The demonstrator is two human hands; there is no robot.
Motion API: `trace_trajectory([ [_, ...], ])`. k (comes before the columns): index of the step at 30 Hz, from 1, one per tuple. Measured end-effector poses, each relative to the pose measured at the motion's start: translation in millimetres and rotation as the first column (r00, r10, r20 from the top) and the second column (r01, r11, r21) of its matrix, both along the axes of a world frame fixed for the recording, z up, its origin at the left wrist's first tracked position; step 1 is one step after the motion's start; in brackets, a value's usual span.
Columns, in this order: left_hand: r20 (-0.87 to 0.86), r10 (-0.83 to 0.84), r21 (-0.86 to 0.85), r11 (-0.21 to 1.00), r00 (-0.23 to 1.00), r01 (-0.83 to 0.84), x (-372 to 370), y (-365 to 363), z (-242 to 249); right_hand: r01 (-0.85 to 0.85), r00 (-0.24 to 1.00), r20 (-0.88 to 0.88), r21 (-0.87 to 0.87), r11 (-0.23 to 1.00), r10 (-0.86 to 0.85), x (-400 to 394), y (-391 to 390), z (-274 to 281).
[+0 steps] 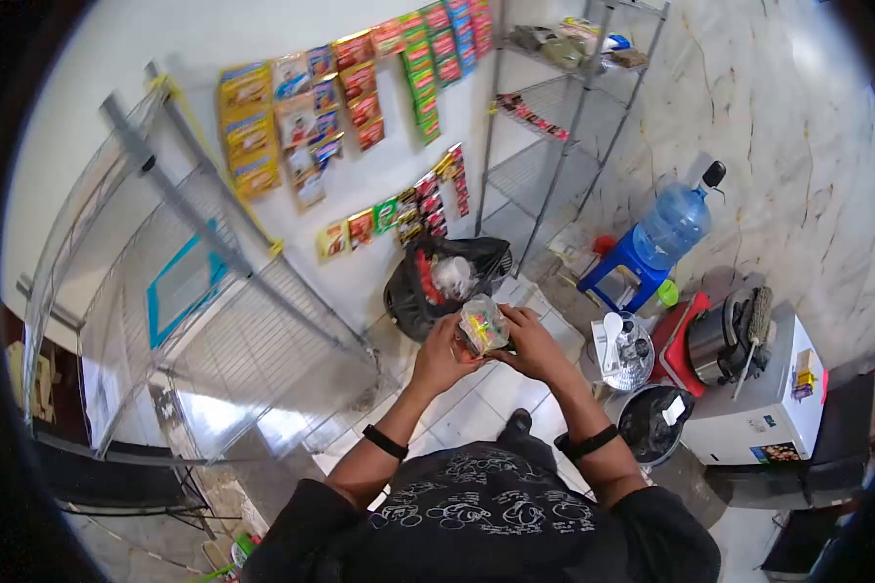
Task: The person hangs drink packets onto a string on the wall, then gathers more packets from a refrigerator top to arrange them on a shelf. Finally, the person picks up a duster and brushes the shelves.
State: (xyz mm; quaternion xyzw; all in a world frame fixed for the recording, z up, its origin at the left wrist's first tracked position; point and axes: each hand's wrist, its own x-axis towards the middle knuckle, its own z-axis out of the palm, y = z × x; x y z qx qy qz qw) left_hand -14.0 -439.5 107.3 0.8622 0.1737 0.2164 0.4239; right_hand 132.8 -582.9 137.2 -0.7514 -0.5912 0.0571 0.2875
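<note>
Between my two hands I hold a small clear plastic container (483, 325) with colourful bits showing inside; its exact kind is hard to make out. My left hand (447, 355) closes round its left side, and my right hand (529, 342) grips its right side. Just beyond them a black plastic bag (406, 296) stands open on the floor, with a whitish clear bundle (453, 277) and something red in its mouth. Black bands circle both wrists.
Wire shelving (262, 321) rises at left, another rack (554, 146) at the back. Sachet strips (248, 126) hang on the wall. To the right are a water jug (671, 228) on a blue stool (617, 282), a lined bin (642, 432) and a white fridge (758, 408).
</note>
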Motion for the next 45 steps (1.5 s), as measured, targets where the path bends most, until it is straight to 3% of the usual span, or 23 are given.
trace_trajectory([
  [1, 0.029, 0.005, -0.064, 0.998, 1.0, -0.004, 25, -10, 7, 0.001, 1.0, 0.001, 0.011, 1.0, -0.001, 26, -8, 2],
  [4, -0.014, 0.01, -0.019, 1.0, 1.0, -0.011, 105, -33, 23, 0.039, 0.996, 0.081, 0.006, 0.999, -0.039, 100, -32, 13],
  [6, 0.082, -0.031, 0.047, 0.999, 0.996, 0.027, 158, -38, 22, 0.078, 0.996, 0.044, 0.009, 0.997, -0.078, 143, -46, 25],
  [9, 0.133, -0.015, -0.052, 0.998, 0.991, 0.022, 230, -42, 22, 0.152, 0.985, 0.071, 0.051, 0.987, -0.155, 205, -55, 39],
  [11, 0.112, -0.045, 0.076, 0.996, 0.993, 0.037, 274, -41, 28, 0.155, 0.985, 0.067, 0.045, 0.987, -0.158, 249, -58, 44],
  [15, 0.18, -0.083, 0.157, 0.986, 0.98, 0.055, 357, -31, 42, 0.211, 0.975, 0.05, 0.072, 0.975, -0.215, 324, -48, 51],
  [18, 0.186, -0.134, 0.063, 0.99, 0.973, 0.124, 417, -18, 45, 0.222, 0.97, 0.075, 0.102, 0.97, -0.23, 379, -43, 51],
  [22, 0.194, -0.177, 0.065, 0.984, 0.965, 0.167, 492, 1, 50, 0.225, 0.972, 0.054, 0.089, 0.97, -0.23, 454, -29, 55],
  [27, 0.2, -0.145, 0.032, 0.989, 0.969, 0.141, 570, 11, 63, 0.326, 0.943, 0.036, 0.122, 0.938, -0.332, 537, -6, 55],
  [30, 0.146, -0.139, 0.11, 0.986, 0.98, 0.123, 611, 21, 73, 0.376, 0.924, 0.043, 0.097, 0.922, -0.381, 583, 10, 59],
  [38, 0.121, 0.099, 0.073, 0.991, 0.988, -0.108, 706, 50, 60, 0.194, 0.98, -0.028, 0.297, 0.935, -0.195, 710, 74, 35],
  [45, 0.086, 0.285, 0.153, 0.943, 0.955, -0.295, 767, 74, 56, 0.146, 0.98, -0.18, 0.336, 0.931, -0.088, 787, 120, 30],
])
